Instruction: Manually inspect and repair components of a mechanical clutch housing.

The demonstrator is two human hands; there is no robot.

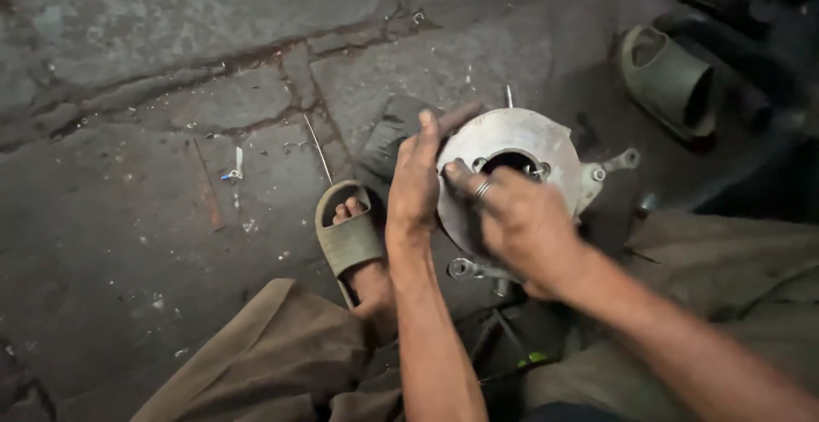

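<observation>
1. Round metal housing [512,162] stands tilted on the stone floor [153,217] between the person's knees, its flat face and central bore turned up toward the camera; mounting ears stick out to the right and below.
2. Left hand [415,181] clasps the housing's left rim, fingers curled over the top edge.
3. Right hand [522,221], wearing a ring, lies partly closed across the face, fingertips at the bore.
4. Sandalled foot [351,238] rests just left of the housing.

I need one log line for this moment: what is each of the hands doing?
left hand: grips housing's left edge | right hand: fingers on its face near centre hole | round metal housing: tilted, above cracked concrete floor
</observation>
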